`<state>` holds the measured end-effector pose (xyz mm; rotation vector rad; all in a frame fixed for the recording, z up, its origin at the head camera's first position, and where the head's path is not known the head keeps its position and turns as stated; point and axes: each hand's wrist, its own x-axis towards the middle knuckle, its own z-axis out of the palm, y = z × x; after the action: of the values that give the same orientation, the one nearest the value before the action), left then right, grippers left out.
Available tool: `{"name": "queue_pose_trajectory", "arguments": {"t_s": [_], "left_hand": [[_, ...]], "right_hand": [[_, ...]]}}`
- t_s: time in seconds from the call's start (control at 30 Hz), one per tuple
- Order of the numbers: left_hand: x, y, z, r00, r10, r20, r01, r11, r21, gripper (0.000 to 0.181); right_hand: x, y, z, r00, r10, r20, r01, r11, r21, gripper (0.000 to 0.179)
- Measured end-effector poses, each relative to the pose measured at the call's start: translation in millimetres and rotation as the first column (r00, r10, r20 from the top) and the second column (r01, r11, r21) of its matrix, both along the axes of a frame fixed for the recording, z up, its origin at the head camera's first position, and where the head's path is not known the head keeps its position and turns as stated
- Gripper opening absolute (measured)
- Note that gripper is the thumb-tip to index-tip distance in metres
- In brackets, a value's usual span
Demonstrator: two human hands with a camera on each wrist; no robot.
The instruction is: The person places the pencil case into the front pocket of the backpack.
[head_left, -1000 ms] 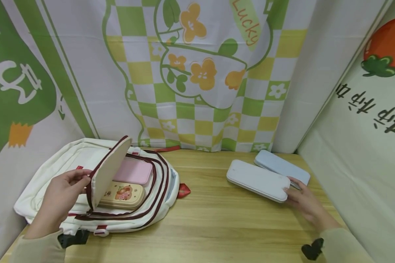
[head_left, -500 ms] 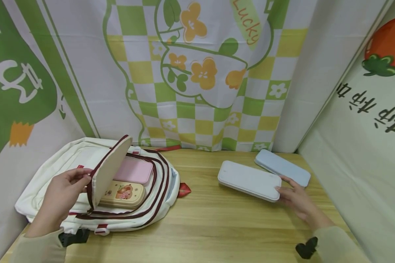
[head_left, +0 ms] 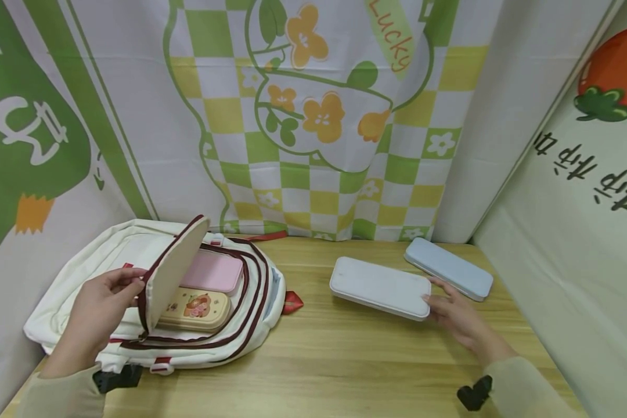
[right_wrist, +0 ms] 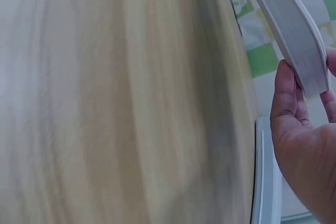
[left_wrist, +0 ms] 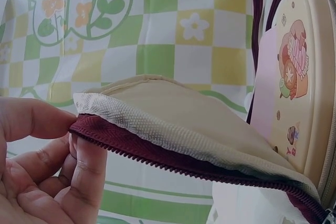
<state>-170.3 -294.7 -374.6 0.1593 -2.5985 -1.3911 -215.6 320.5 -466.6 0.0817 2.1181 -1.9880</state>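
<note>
A cream backpack (head_left: 110, 249) with dark red zips lies on the left of the table. Its front pocket flap (head_left: 169, 276) stands raised, and my left hand (head_left: 96, 305) pinches the zipped edge between thumb and fingers. Inside the pocket are a pink case (head_left: 213, 270) and a cream pencil case (head_left: 195, 310) printed with a cartoon figure. My right hand (head_left: 460, 316) grips the right end of a white pencil case (head_left: 378, 285), holding it above the table. In the right wrist view the thumb and fingers (right_wrist: 286, 90) are on opposite faces of that case.
A light blue case (head_left: 449, 268) lies on the wooden table (head_left: 313, 360), behind and right of the white one. Printed cloth (head_left: 319, 191) hangs along the back edge, with more cloth at both sides. A red tag (head_left: 292, 302) sticks out from the backpack's right side.
My right hand has carried the white pencil case leftward, away from the light blue case and towards the backpack. The left hand and the flap have stayed in place.
</note>
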Motion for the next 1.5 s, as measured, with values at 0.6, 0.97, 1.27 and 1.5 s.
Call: {"name": "queue_pose_trajectory", "arguments": {"t_s": [0.6, 0.97, 1.27, 1.5], "left_hand": [[0.8, 0.7, 2.6, 1.0, 0.022, 0.018, -0.022, 1.0, -0.022, 0.035], [1.3, -0.5, 1.4, 1.0, 0.018, 0.009, -0.017, 0.999, -0.043, 0.034], [1.2, 0.5, 2.0, 1.0, 0.021, 0.007, -0.02, 0.999, -0.036, 0.034], [0.6, 1.9, 3.7, 1.0, 0.023, 0.006, -0.023, 1.0, -0.015, 0.034]], "right_hand": [[-10.2, -36.6, 20.5, 0.995, 0.083, -0.052, -0.087, 0.992, -0.094, 0.063], [-10.4, -63.0, 26.2, 0.993, 0.109, -0.045, -0.114, 0.985, -0.126, 0.053], [-11.5, -83.8, 27.2, 0.993, 0.115, 0.006, -0.114, 0.987, -0.112, 0.062], [-12.6, -95.7, 27.6, 0.992, 0.126, 0.008, -0.124, 0.983, -0.134, 0.061]]}}
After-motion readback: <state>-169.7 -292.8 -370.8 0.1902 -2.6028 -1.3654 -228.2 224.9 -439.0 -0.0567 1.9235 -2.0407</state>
